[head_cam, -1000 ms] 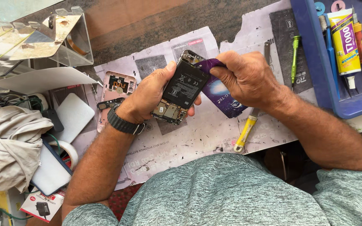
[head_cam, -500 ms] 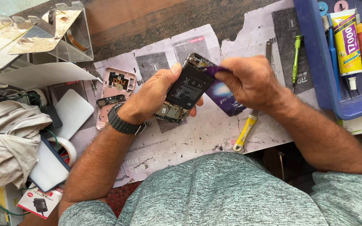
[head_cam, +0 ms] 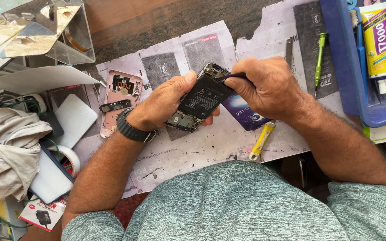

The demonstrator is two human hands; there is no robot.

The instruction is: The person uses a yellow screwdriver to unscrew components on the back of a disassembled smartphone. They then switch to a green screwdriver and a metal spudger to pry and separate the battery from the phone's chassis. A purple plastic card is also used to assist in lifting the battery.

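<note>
My left hand (head_cam: 164, 105) grips an opened phone (head_cam: 197, 100) with its back off, so the black battery and circuit board show. The phone is tilted above the paper-covered bench. My right hand (head_cam: 269, 87) pinches a thin dark purple plastic card (head_cam: 233, 76) and presses its edge against the phone's upper right side by the battery. A black watch sits on my left wrist.
A pink phone back cover (head_cam: 121, 100) lies left of the hands. A yellow-handled tool (head_cam: 262, 140) and purple card sleeve (head_cam: 244, 114) lie under my right hand. A blue tray (head_cam: 345, 67) with glue tubes stands at right, a green screwdriver (head_cam: 319, 58) beside it. Cloth, tape roll and clear boxes crowd the left.
The hands and phone stay in nearly the same place. My right hand has shifted the purple card slightly along the phone's upper edge.
</note>
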